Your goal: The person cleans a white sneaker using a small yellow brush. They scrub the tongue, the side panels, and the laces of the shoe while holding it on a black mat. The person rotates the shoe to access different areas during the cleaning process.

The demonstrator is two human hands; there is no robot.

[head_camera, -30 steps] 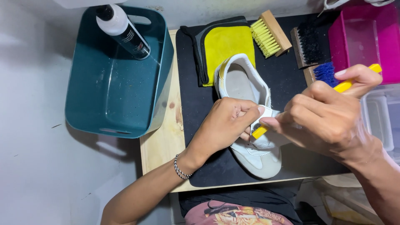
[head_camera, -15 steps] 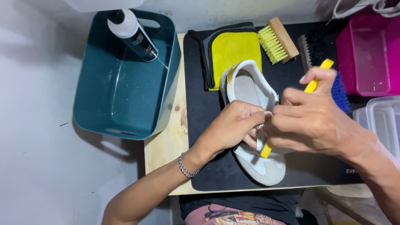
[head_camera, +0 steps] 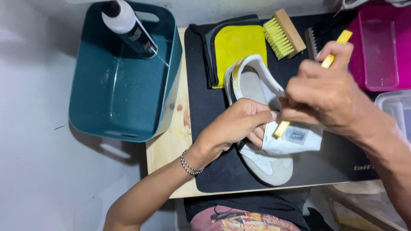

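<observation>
A white sneaker [head_camera: 261, 160] with a yellow heel tab lies on a black mat [head_camera: 214, 171], toe toward me. My left hand [head_camera: 237, 126] grips its side and holds the tongue [head_camera: 299, 137] pulled out over the laces. My right hand [head_camera: 327, 94] is closed around a thin yellow-handled brush [head_camera: 340, 42]. The brush's lower end [head_camera: 281, 128] rests against the tongue, and my fingers hide its middle. A beaded bracelet sits on my left wrist.
A teal plastic tub [head_camera: 124, 85] holding a black-and-white spray bottle [head_camera: 128, 25] stands at the left. A yellow cloth [head_camera: 237, 42] on a grey one, a wooden brush with yellow bristles [head_camera: 282, 34], a dark brush [head_camera: 319, 36], a pink bin [head_camera: 381, 47] and a clear container [head_camera: 398, 111] lie behind and right.
The camera has moved closer. My right hand has shifted up and right with the yellow brush, and the shoe's tongue is now pulled out flat under the brush's end.
</observation>
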